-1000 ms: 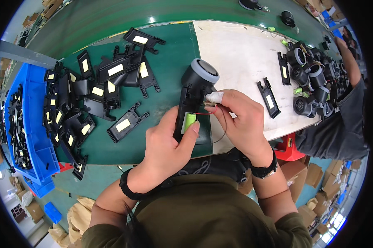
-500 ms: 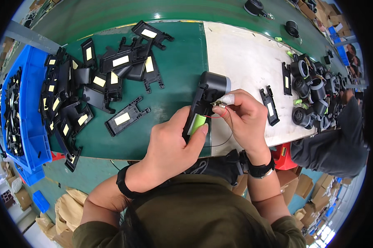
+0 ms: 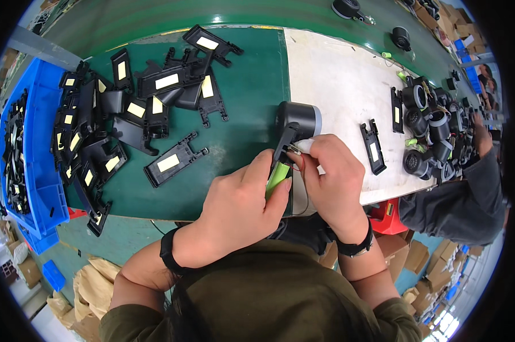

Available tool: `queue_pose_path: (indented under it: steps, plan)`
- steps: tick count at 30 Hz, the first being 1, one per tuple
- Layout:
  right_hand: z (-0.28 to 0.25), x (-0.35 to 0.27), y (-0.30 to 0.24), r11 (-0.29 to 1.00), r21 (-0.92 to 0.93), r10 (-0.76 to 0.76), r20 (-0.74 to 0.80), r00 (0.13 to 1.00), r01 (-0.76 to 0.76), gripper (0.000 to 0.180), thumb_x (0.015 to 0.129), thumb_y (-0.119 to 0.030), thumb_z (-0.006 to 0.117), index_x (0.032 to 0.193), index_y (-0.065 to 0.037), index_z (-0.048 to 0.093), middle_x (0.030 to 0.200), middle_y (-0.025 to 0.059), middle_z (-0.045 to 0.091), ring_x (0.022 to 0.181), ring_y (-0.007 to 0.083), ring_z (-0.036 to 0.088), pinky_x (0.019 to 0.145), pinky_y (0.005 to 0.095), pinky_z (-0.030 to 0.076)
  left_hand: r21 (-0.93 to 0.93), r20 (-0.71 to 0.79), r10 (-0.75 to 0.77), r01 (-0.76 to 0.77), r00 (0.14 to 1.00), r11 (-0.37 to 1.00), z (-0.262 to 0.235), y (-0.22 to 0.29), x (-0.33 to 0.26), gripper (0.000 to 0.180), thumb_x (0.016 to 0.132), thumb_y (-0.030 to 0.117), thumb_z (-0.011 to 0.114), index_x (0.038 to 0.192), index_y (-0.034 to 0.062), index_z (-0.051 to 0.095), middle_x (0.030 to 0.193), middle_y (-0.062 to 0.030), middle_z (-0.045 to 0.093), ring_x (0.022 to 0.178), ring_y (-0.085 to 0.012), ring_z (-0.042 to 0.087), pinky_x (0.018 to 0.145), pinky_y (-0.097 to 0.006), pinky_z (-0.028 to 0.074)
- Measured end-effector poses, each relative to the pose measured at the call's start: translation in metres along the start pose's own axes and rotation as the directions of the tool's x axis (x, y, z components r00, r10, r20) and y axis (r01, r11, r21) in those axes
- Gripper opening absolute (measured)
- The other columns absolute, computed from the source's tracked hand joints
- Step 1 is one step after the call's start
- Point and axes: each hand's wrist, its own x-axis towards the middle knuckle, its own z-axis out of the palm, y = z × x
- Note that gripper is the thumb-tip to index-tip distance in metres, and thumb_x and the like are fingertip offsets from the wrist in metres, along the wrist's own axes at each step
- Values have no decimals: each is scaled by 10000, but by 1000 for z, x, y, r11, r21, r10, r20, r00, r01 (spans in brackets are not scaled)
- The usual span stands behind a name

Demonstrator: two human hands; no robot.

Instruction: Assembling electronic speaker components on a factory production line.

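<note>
Near the bench's front edge, the left hand (image 3: 234, 214) grips a green cylinder (image 3: 277, 176) against the black round-headed device (image 3: 294, 128), while the right hand (image 3: 331, 182) pinches its small wires. Loose black brackets (image 3: 138, 114) crowd the green mat (image 3: 246, 91) toward the left edge beside a blue bin (image 3: 38, 165); a single bracket (image 3: 372, 147) lies just right.

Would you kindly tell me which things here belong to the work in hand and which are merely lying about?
In hand:
- left hand on the green cell
- right hand pinching the wires
- black lamp body

Lying about:
- pile of black brackets
- single bracket
- blue bin
- bracket on the white mat
- finished lamps
</note>
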Motion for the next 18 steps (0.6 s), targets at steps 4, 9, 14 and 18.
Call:
queue_pose_path:
  steps: [4,9,14,18]
  plan:
    - [1,0,4,1000,23,17,20,1000,-17,153,651,50,659,748,-7,554,717,108,552,627,268,553,533,339,458,-253,119,-153,179,981,951,-5,-5,4,217,772,85,603,968,9,548,640,-122,558,498,-273,558,454,-321,428]
    - [-4,4,4,991,-39,-125,13,992,126,152,674,-7,684,759,-2,558,753,110,570,641,260,559,536,335,469,-264,124,-159,187,980,946,-4,-4,5,218,771,70,605,972,3,553,643,-116,551,483,-256,543,455,-312,417]
    - [-2,3,1,992,-63,-113,1,994,113,154,681,8,687,792,8,579,751,122,577,636,257,565,536,321,466,-316,54,-108,120,993,941,2,-12,2,220,770,63,605,973,-1,552,644,-116,550,472,-247,533,449,-311,411]
    - [-3,3,-2,988,-92,-126,8,992,126,152,672,-3,681,769,-2,564,744,108,554,645,252,555,534,328,466,-307,106,-153,179,983,935,-2,-8,2,224,772,63,603,981,0,553,649,-119,553,487,-259,545,457,-310,419]
